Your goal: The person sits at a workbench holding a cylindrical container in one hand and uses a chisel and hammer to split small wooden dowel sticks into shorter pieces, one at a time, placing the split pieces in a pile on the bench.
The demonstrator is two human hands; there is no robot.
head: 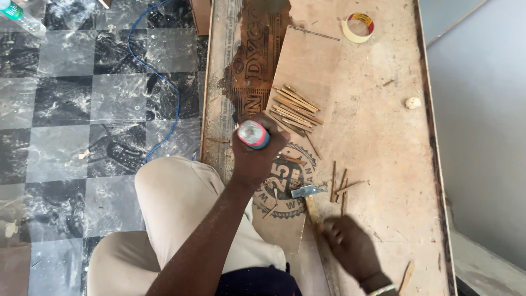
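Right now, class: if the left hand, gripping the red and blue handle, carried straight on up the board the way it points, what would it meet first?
Most likely the pile of thin wood slivers on the small plywood piece, just beyond the left hand. Since height above the board is unclear from this view, the hand might pass over them.
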